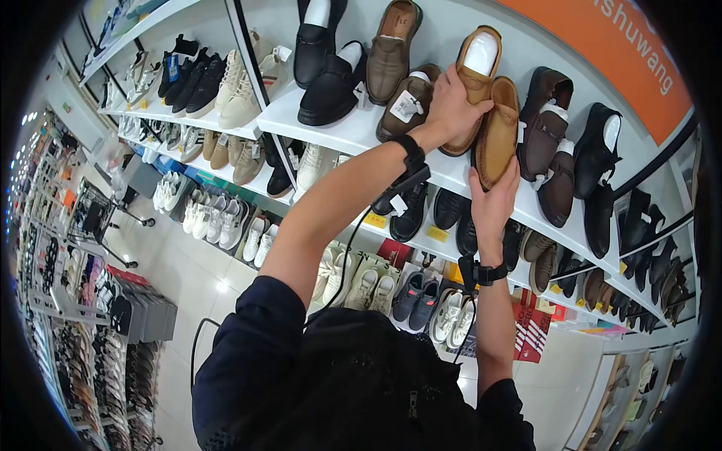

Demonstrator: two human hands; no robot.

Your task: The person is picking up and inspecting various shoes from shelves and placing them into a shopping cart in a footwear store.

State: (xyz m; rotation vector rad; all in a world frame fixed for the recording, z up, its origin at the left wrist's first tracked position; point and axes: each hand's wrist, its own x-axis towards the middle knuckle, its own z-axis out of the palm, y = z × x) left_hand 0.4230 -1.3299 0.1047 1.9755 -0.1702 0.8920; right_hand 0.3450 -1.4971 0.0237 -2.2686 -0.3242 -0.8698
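Two tan loafers stand side by side on the upper white shelf [301, 116]. My left hand [453, 109] lies across the left tan loafer [472, 80], which has white stuffing in its opening. Its fingers close over that shoe, and the thumb reaches toward the other one. With my right hand [494, 201] I grip the right tan loafer [496, 143] from below, around its toe. Beside my left hand is a brown loafer [396, 120] with a white tag. Dark brown shoes [543, 128] sit to the right of the tan pair.
Black shoes [329, 98] are at the upper shelf's left, more black shoes [599, 218] at its right. Lower shelves hold several pairs, such as white sneakers [449, 316]. An orange sign [602, 52] hangs above. A black cart [94, 214] and grey boxes [147, 316] stand left.
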